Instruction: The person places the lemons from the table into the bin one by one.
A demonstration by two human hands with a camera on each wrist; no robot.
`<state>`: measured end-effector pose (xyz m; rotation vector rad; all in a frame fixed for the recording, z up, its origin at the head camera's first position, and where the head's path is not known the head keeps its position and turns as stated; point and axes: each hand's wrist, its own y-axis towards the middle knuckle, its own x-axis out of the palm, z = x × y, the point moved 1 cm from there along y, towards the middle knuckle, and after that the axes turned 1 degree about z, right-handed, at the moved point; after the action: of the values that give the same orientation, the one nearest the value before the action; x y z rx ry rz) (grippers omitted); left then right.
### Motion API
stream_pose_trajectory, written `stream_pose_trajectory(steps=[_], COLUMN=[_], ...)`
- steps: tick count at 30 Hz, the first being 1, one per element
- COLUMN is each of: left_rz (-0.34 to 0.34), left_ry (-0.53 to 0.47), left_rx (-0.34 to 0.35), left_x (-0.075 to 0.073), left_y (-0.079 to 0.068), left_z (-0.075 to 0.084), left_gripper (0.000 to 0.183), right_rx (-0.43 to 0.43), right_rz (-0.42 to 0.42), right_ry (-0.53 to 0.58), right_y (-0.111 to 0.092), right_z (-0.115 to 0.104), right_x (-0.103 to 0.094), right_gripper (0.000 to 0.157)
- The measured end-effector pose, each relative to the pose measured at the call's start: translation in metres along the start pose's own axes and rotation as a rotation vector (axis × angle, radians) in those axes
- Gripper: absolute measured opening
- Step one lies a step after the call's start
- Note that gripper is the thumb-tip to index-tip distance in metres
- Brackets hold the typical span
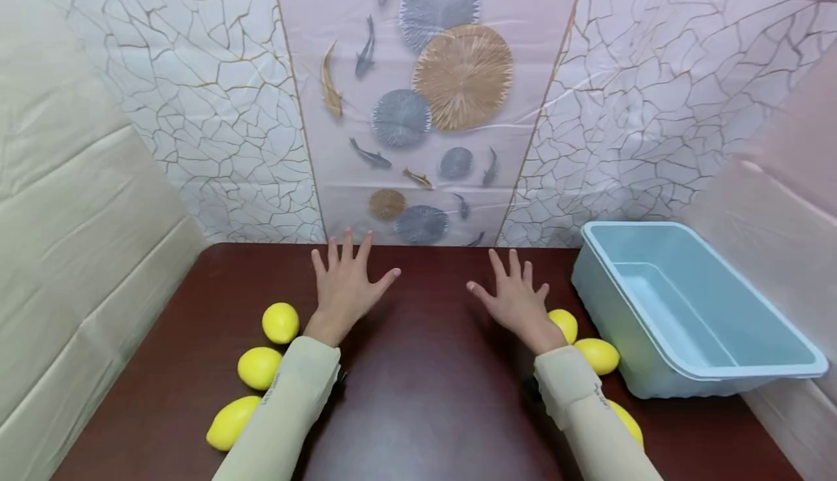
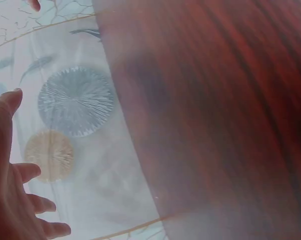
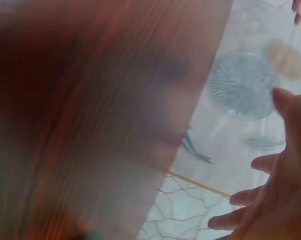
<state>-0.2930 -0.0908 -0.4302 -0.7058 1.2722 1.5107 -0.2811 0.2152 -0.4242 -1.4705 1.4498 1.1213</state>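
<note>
Work seems not yet begun: left hand (image 1: 346,285) and right hand (image 1: 516,303) are spread wide, neither grip holding anything. Three lemons (image 1: 259,368) lie on the worktop's (image 1: 418,401) left, three more lemons (image 1: 598,356) on its right, outside the tub (image 1: 608,321).

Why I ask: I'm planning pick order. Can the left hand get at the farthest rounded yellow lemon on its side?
Probably yes, by drawing back: the left hand is open and empty, and nothing visibly blocks the lemon.

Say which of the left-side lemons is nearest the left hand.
The far lemon in that row, closest to the left hand; the middle lemon and near lemon lie beside the left sleeve.
</note>
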Motion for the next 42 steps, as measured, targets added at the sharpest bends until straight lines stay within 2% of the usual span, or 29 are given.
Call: stream_pose_trajectory(steps=[4, 8, 13, 18, 25, 31, 36, 42], left_rz=[0.058, 0.096, 0.075, 0.054, 0.012, 0.043, 0.054, -0.013], left_ry=[-0.006, -0.022, -0.052, -0.115, -0.154, -0.291, -0.425, -0.627], left_rx=[0.002, 0.029, 0.049, 0.048, 0.116, 0.135, 0.085, -0.006], left_x=[-0.007, -0.008, -0.008, -0.015, -0.02, -0.015, -0.013, -0.012], left_y=[-0.001, 0.004, 0.01, 0.011, 0.011, 0.0, -0.01, -0.012], left_z=[-0.001, 0.009, 0.03, 0.045, 0.067, 0.079, 0.084, 0.092], left_gripper=[0.09, 0.088, 0.089, 0.087, 0.076, 0.061, 0.052, 0.044], right_rx=[-0.03, -0.023, -0.019, -0.072, -0.12, -0.148, -0.129, -0.032], right_rz=[0.003, 0.015, 0.033, 0.066, 0.14, 0.243, 0.259, 0.259], right_ry=[0.014, 0.026, 0.015, -0.004, 0.018, -0.005, -0.026, -0.062], right_y=[-0.01, -0.016, -0.023, -0.034, -0.065, -0.095, -0.116, -0.136], right_z=[-0.008, -0.006, 0.003, 0.001, -0.001, 0.012, 0.028, 0.052], right_x=[-0.007, -0.021, -0.045, -0.065, -0.101, -0.125, -0.135, -0.141], right_gripper=[0.09, 0.09, 0.089, 0.084, 0.067, 0.064, 0.061, 0.059])
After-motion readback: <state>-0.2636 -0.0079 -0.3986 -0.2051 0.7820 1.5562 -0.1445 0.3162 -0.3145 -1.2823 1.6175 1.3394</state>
